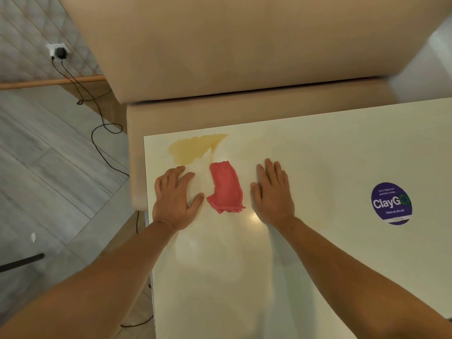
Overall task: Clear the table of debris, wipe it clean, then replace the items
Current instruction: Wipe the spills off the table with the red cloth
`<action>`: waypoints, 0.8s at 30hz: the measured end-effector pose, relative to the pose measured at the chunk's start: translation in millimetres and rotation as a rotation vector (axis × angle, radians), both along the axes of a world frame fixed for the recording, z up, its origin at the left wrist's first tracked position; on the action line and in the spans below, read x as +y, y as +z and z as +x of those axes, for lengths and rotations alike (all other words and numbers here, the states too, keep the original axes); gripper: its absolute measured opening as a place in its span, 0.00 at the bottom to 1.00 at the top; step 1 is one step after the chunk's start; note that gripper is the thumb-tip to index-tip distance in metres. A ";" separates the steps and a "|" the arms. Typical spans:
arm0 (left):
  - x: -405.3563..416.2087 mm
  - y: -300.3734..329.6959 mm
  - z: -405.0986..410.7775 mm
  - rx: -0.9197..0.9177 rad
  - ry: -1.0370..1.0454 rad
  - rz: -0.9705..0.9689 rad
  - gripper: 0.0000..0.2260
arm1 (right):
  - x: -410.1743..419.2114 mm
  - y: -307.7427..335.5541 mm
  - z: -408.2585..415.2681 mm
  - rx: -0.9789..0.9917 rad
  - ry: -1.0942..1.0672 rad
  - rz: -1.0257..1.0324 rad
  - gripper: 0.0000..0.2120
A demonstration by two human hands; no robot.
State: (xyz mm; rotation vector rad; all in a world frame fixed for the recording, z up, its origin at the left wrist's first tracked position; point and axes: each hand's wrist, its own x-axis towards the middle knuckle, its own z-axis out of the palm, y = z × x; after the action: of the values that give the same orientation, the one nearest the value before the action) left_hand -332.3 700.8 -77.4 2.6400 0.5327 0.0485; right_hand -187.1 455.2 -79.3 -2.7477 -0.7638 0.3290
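The white table [318, 241] is being cut off by the right and bottom edges, so its full extent cannot be told. The beige booth seat [244, 57] is being cropped at the top. On the round purple sticker [391, 203], the small print is being lost to blur, and its last letter is being obscured. Both forearms are being cut off at the bottom edge. A dark bar [22, 261] is being cropped at the left, unidentifiable.

One cloth [226, 187]; (one) spill [194, 147]; two hands.

I see a beige upholstered bench [244, 57], grey wood-plank flooring [49, 155], and a black cable [97, 118] trailing from a white wall socket [57, 50].
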 end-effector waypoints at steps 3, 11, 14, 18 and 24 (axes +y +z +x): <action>-5.1 1.5 1.4 0.007 0.029 -0.014 0.27 | 1.7 0.5 -0.7 -0.029 0.000 -0.001 0.27; -71.8 20.1 61.4 0.054 -0.169 -0.038 0.25 | 1.2 -3.1 0.9 -0.025 -0.010 0.016 0.27; -87.9 13.2 65.6 0.176 -0.199 0.085 0.27 | -1.0 -5.0 1.4 -0.038 -0.010 0.005 0.28; -73.8 17.1 38.4 0.231 -0.172 0.071 0.32 | -0.5 -5.4 1.1 -0.054 -0.011 0.001 0.28; 13.9 6.4 26.5 0.223 -0.062 0.130 0.28 | 2.3 -2.5 2.4 -0.014 -0.019 0.024 0.27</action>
State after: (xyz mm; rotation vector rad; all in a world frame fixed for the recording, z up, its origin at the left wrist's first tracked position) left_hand -305.8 714.7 -71.1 2.8051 0.5349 -0.2407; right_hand -184.6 457.5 -81.9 -2.7361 -0.7395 0.2951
